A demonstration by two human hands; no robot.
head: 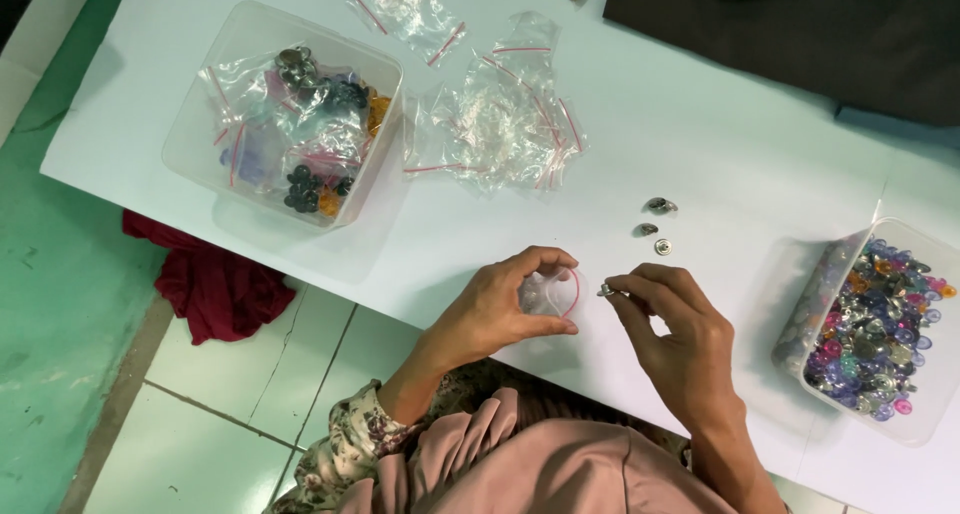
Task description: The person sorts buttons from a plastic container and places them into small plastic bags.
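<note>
Just below centre frame, our left hand (500, 309) curls its fingers around a small clear zip bag with a red seal (552, 292), holding its mouth open, while our right hand (680, 339) pinches a small silver stud (606, 290) beside it. We judge the stud could slip and roll off the white table (700, 134) onto the tiled floor (230, 414).

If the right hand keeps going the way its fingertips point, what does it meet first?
Probably the small clear plastic bag with the red zip strip, held open by the left hand; the right hand pinches a small silver button beside it.
</note>
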